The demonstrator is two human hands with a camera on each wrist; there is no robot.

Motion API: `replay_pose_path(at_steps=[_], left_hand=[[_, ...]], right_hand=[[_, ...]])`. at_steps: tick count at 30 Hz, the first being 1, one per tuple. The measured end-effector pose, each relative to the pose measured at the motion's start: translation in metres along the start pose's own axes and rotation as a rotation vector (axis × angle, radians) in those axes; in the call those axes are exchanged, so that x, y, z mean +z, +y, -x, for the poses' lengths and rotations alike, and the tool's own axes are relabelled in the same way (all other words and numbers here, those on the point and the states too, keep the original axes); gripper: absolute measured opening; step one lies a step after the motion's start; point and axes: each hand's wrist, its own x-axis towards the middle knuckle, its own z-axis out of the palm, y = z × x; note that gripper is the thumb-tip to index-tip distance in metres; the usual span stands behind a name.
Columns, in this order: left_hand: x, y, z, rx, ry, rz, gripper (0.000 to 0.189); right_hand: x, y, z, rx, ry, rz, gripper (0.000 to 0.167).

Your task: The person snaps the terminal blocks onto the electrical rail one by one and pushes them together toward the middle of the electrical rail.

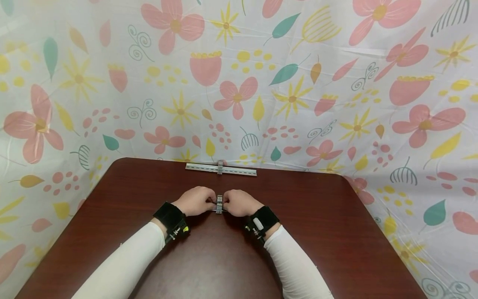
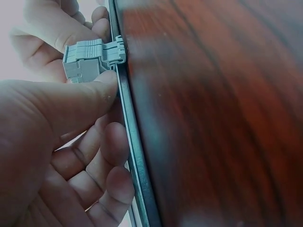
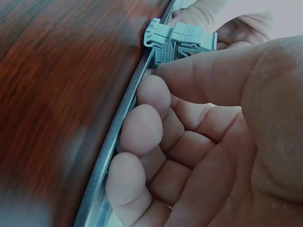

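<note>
A group of grey terminal blocks (image 1: 219, 203) sits clipped on a slim metal DIN rail (image 2: 137, 156), between the two hands. From the left, the left hand (image 1: 196, 201) grips the rail, its thumb tip against the rail beside the blocks and its other fingers curled along it. On the other side, the right hand (image 1: 240, 203) holds the rail with curled fingers, and its thumb touches the near face of the blocks in the right wrist view. Both hands hide most of the rail in the head view.
A second DIN rail (image 1: 201, 167) lies near the far edge of the dark red-brown table (image 1: 298, 232), with more grey terminal blocks (image 1: 220, 167) at its middle. Behind the table hangs a flower-printed curtain (image 1: 239, 124). Each wrist wears a black camera strap (image 1: 169, 218).
</note>
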Motion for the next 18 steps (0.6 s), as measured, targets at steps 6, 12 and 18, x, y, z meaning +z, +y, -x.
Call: replay_pose_path(at_steps=[6,12,18], left_hand=[[-0.005,0.0,0.001,0.011,-0.029,0.018,0.005],[-0.017,-0.003,0.005,0.006,-0.11,0.035,0.011],[-0.038,-0.014,0.013,-0.057,-0.125,0.052,0.027]], right_hand=[[0.014,0.024,-0.017,-0.043,-0.004,-0.009,0.019],[-0.013,-0.004,0.008,-0.026,-0.02,-0.03,0.017],[-0.03,-0.006,0.024,0.016,-0.027,-0.042,0.006]])
